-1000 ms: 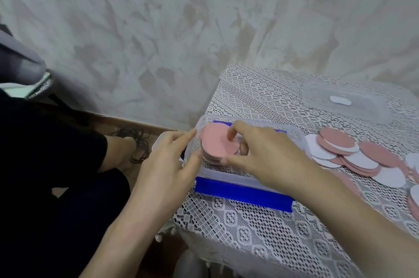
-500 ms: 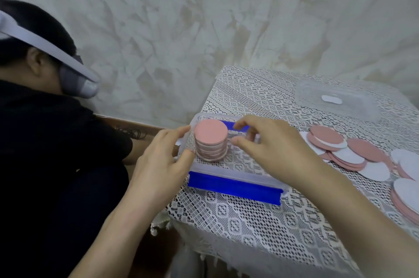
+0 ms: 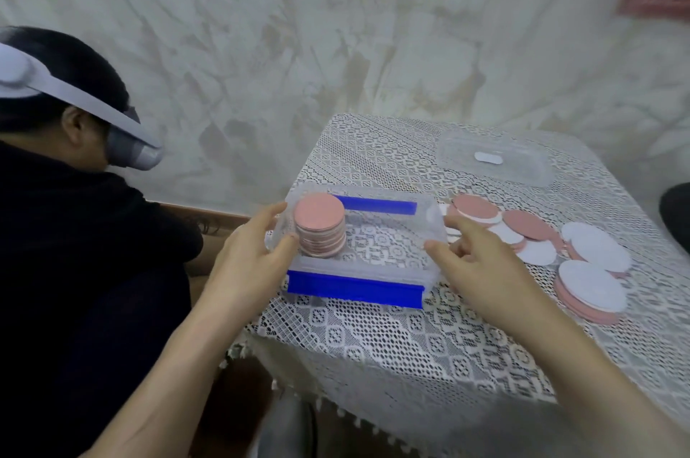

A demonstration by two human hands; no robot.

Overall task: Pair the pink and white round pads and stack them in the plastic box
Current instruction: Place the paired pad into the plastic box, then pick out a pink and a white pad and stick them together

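- Stack of pink round pads (image 3: 320, 224) upright inside clear rectangular plastic box (image 3: 358, 268), at left end, just beside left wall; thin pale edges showing between pink layers.
- Box on white lace tablecloth (image 3: 373, 345), near left edge of table; blue latch strips (image 3: 354, 291) along near and far long sides.
- Left hand (image 3: 246, 263) gripping left end of box: thumb curled onto near-left corner rim, other fingers bent against outer left wall.
- Right hand (image 3: 481, 263) at right end of box, holding nothing; fingers loosely spread and half bent, index tip at right wall, contact impossible to tell.
- Loose pink and white round pads (image 3: 522, 230) overlapping flat on cloth just right of box, partly hidden behind right hand.
- Separate pile of round pads with white top (image 3: 590, 286) farther right and nearer, pink edges showing beneath; more white pads just beyond it.
- Clear plastic lid (image 3: 493, 162) flat on cloth at far side, well apart from box.
- Second person (image 3: 74, 233) at left in dark clothing, white headset (image 3: 127, 144) on head, off the table.
- Pale marbled wall (image 3: 336, 28) behind everything.
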